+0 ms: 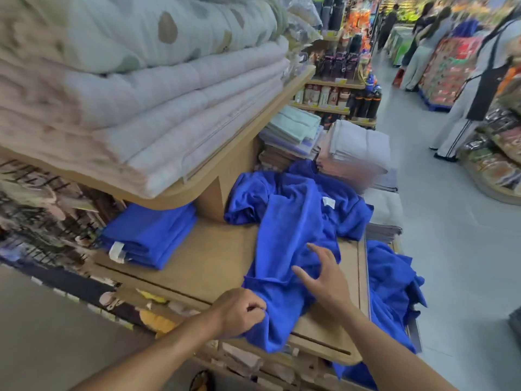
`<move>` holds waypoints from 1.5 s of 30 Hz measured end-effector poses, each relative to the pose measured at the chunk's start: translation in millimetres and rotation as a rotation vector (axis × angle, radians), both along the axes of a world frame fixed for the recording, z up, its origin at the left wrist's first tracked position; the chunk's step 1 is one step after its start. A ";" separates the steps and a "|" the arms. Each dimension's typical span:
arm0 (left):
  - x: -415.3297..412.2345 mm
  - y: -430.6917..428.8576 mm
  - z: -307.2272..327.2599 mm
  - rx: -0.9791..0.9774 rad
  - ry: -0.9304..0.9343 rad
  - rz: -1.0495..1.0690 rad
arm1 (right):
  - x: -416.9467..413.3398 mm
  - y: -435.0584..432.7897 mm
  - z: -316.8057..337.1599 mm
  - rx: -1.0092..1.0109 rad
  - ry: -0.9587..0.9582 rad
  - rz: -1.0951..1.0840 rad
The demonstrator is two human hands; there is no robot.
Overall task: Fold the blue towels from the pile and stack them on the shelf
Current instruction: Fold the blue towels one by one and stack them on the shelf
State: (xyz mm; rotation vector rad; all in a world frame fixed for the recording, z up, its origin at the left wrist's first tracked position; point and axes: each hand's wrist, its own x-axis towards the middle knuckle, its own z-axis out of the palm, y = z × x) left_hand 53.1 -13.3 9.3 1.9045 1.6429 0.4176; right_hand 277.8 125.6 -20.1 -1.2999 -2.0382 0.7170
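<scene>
Setting: we look down on a wooden shelf (pixel 214 258) in a shop aisle. Folded quilts (pixel 141 94) are stacked on the tier above, pale towels (pixel 358 145) lie behind, and shoppers (pixel 465 108) stand off to the right.
Count: we see one folded blue stack (pixel 149 235), one loose blue towel (pixel 296 221) and one blue heap (pixel 392 280). Two white tags (pixel 328 202) show, one on the stack and one on the loose blue towel.
Folded blue stack: neat, at the shelf's left, partly under the upper tier.
Loose blue towel: bright and rumpled, sprawled over the shelf's right half, its near end draped over the front edge.
Blue heap: hangs off the shelf's right side; we cannot count the towels in it.
Left hand (pixel 239 311): fingers curled tight, pinching the loose blue towel's near edge.
Right hand (pixel 324 280): fingers straight and spread, palm down over that towel; we cannot tell whether it touches.
</scene>
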 end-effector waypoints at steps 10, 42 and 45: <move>-27.0 -19.3 13.1 0.085 -0.198 0.211 | 57.9 27.2 63.7 0.097 0.127 -0.044; 29.9 -11.7 51.3 0.198 -0.837 0.185 | 41.2 -55.5 126.5 -0.284 -0.388 0.401; 36.2 -12.3 52.8 0.028 -0.678 0.122 | 28.1 -76.2 108.6 -0.473 -0.033 0.523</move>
